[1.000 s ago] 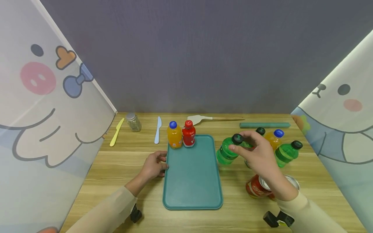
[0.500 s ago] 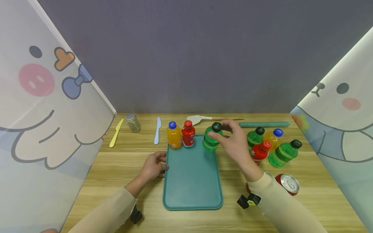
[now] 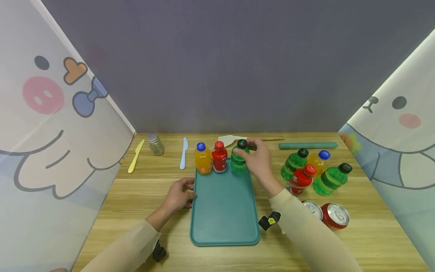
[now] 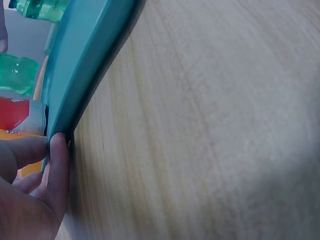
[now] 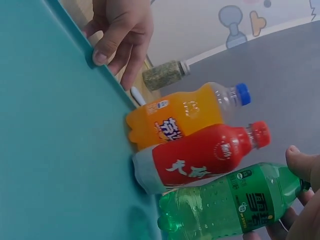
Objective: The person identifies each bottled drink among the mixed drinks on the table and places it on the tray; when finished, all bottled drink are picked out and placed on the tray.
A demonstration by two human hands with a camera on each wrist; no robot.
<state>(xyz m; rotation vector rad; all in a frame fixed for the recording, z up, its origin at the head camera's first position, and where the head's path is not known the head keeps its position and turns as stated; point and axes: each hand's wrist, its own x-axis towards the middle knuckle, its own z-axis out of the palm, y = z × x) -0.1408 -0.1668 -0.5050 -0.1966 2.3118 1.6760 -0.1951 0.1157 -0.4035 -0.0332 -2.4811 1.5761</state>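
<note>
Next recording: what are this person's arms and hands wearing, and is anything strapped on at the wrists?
Both hands are bare, with no gloves or rings visible. The left hand and right hand come out of long, close-fitting sleeves of plain pale beige cloth that reach to the wrists. A small black device sits under each wrist; the right one bears a yellow mark, the left one shows none.

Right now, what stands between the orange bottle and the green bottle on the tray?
The red bottle stands between the orange bottle and the green bottle, in head and right wrist views.

A staged recording booth: cartoon curtains (image 3: pixel 51 113) flank a wooden table (image 3: pixel 153 211)
</note>
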